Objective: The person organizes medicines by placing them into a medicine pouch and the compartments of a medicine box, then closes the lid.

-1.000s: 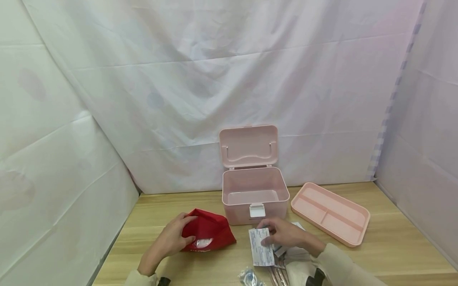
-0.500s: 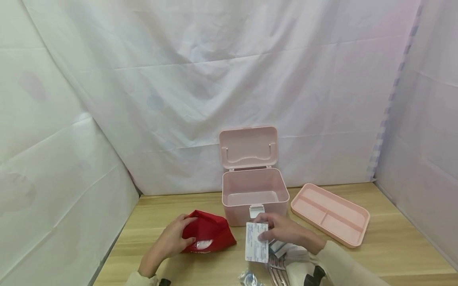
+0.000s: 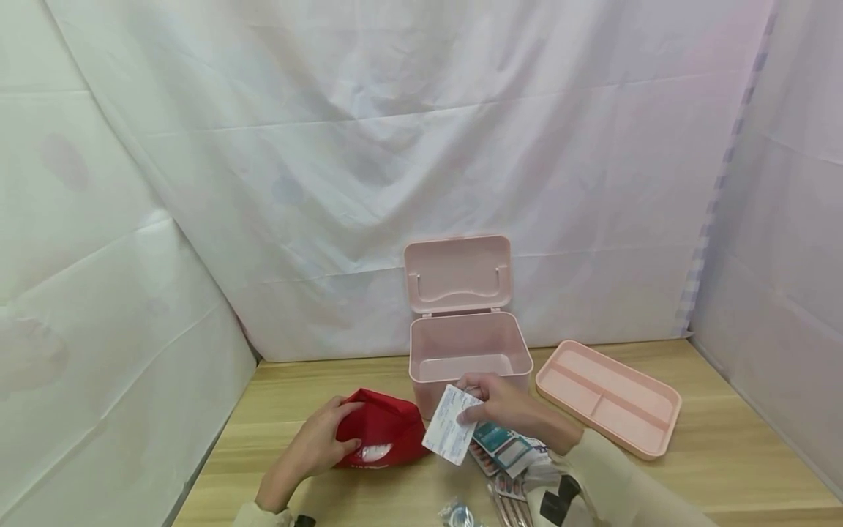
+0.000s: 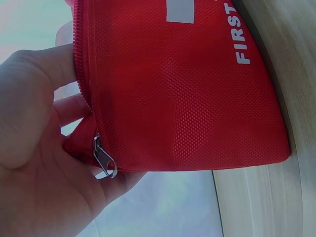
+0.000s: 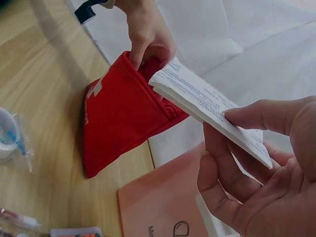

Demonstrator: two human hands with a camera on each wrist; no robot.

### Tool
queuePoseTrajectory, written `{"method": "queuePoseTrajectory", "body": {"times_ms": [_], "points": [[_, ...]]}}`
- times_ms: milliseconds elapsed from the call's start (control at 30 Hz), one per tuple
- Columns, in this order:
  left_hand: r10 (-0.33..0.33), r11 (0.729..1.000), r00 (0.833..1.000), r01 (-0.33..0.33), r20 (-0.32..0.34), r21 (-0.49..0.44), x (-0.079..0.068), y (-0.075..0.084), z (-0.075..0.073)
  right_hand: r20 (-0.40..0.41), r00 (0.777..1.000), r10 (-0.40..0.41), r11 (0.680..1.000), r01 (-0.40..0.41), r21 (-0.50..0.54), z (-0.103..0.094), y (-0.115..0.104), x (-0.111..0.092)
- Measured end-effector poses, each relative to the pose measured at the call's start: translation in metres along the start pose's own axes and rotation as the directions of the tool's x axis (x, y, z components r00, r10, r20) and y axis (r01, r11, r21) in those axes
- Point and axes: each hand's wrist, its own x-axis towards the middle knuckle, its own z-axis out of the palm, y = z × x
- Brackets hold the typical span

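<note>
A red zipped pouch [image 3: 402,439] stands on the table with its mouth open and something white inside. My left hand [image 3: 316,439] holds it by the mouth's left end, thumb in front and fingers behind. In the left wrist view, a zip pull [image 4: 102,157] hangs near that hand, and "FIRST" is printed on the pouch. Between thumb and fingers, my right hand [image 3: 507,406] pinches a flat white printed packet [image 3: 449,430], raised and tilted just right of the pouch. The right wrist view shows its layered edge pointing towards the pouch mouth.
Behind the right hand, a pink box [image 3: 470,329] stands with its lid up. A pink divided tray [image 3: 612,399] lies to the right. Under the right forearm are a teal-and-white packet [image 3: 502,443] and blister packs [image 3: 510,487]. A clear bag [image 3: 457,514] sits at the front.
My right hand has lifted the white packet away from the pile and moved it left, towards the pouch, tilting it. The left hand and pouch have stayed nearly still.
</note>
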Motion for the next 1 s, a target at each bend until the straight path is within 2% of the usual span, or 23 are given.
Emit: {"method": "queuePoseTrajectory", "body": {"times_ms": [100, 467, 733, 1000], "points": [[-0.001, 1.0, 1.0, 0.001, -0.004, 0.0, -0.001, 0.0, 0.0, -0.003, 1.0, -0.007, 0.999, 0.008, 0.041, 0.002, -0.005, 0.007], [0.0, 1.0, 1.0, 0.0, 0.004, -0.017, -0.002, 0.002, 0.0, -0.037, 0.998, 0.042, 0.997, -0.04, 0.059, 0.012, -0.022, 0.021], [-0.005, 1.0, 1.0, 0.005, 0.004, -0.005, -0.002, 0.002, 0.0, -0.108, 0.993, 0.042, 0.997, -0.035, 0.069, 0.022, -0.031, 0.031], [-0.005, 1.0, 1.0, 0.005, -0.007, 0.018, -0.002, 0.004, -0.001, -0.194, 0.98, 0.042, 0.996, -0.026, 0.087, 0.043, -0.038, 0.045]]}}
